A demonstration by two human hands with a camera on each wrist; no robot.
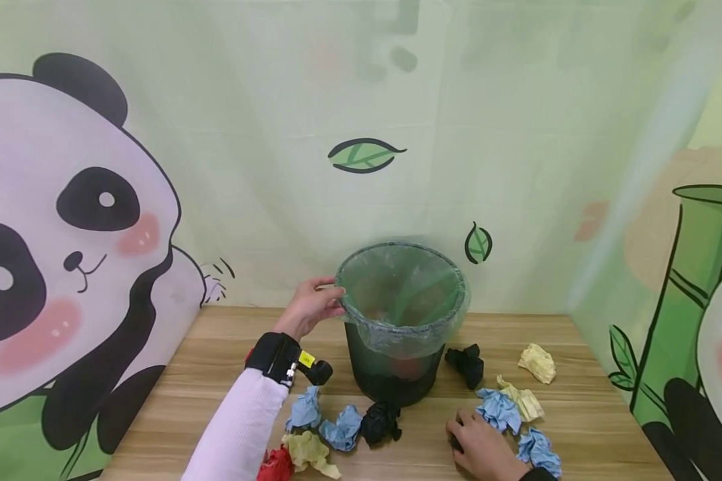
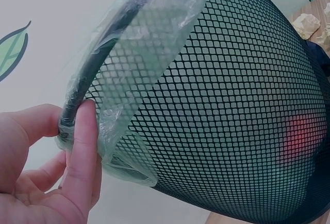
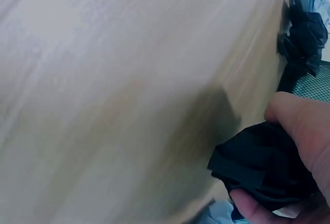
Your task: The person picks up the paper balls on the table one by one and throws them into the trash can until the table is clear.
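A black mesh wastebasket (image 1: 367,374) stands upright on the wooden tabletop, lined with a thin green plastic bag (image 1: 406,339) folded over its rim. My left hand (image 1: 313,308) pinches the rim and bag edge at the basket's left side, thumb and fingers on either side in the left wrist view. A red patch (image 2: 301,136) shows through the mesh, low in the basket. At the front right, my right hand (image 1: 484,446) grips a crumpled black paper ball (image 3: 263,165), mostly hidden by the fingers in the head view.
Left of the basket's front lie blue paper balls (image 1: 305,409), a yellow one (image 1: 308,452), a red one (image 1: 275,465) and a black one (image 1: 381,423). Another black ball (image 1: 466,365), yellow balls (image 1: 538,363) and blue balls (image 1: 499,409) lie to the right. A printed cloth (image 1: 265,200) hangs behind.
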